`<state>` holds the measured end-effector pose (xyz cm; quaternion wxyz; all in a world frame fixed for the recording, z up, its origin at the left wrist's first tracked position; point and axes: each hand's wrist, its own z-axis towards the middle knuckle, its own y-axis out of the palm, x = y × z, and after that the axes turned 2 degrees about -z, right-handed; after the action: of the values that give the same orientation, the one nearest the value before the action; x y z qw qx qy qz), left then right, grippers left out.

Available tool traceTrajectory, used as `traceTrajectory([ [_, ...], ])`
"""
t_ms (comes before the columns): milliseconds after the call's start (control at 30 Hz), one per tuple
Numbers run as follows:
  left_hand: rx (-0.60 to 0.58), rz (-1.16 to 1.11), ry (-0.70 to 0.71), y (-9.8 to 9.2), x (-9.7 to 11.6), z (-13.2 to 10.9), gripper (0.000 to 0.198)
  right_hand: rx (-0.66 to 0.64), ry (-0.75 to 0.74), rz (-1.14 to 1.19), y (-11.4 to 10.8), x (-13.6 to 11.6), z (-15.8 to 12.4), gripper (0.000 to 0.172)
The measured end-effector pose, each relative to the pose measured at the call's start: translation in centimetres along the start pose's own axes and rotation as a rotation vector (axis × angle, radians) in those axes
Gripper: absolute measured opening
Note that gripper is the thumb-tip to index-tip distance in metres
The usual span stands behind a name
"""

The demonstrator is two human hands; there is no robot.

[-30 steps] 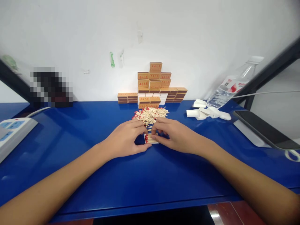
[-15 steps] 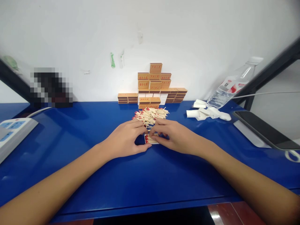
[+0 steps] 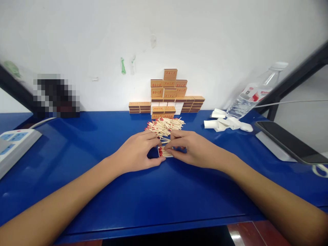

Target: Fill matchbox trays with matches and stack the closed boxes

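A small white matchbox tray (image 3: 169,156) lies on the blue table, holding red-tipped matches (image 3: 161,151) with their heads to the left. My left hand (image 3: 138,150) grips the tray's left end, thumb on the near side and fingers on the far side. Over the tray's right part is my right hand (image 3: 193,148), thumb and forefinger pinched together on matches; the fingers partly hide them. Just beyond both hands sits a heap of loose matches (image 3: 165,127). A few stray matches (image 3: 165,140) lie between heap and tray.
Matchboxes (image 3: 169,92) stand stacked against the wall behind the heap. Empty white trays (image 3: 221,123) lie to the right, near a leaning water bottle (image 3: 246,99) and a propped phone (image 3: 292,141). A power strip (image 3: 17,143) is at the left edge.
My right hand has shifted very slightly at the tray, its fingertips moving a little to the right. My left hand and the tray stay in place.
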<state>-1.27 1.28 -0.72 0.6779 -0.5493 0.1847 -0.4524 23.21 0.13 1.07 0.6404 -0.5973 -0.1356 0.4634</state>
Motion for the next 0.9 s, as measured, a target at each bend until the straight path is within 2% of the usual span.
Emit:
traceTrajectory([
  [900, 0.011, 0.020, 0.022, -0.11, 0.04, 0.05, 0.026, -0.032, 0.001, -0.041, -0.09, -0.47, -0.02, 0.022],
])
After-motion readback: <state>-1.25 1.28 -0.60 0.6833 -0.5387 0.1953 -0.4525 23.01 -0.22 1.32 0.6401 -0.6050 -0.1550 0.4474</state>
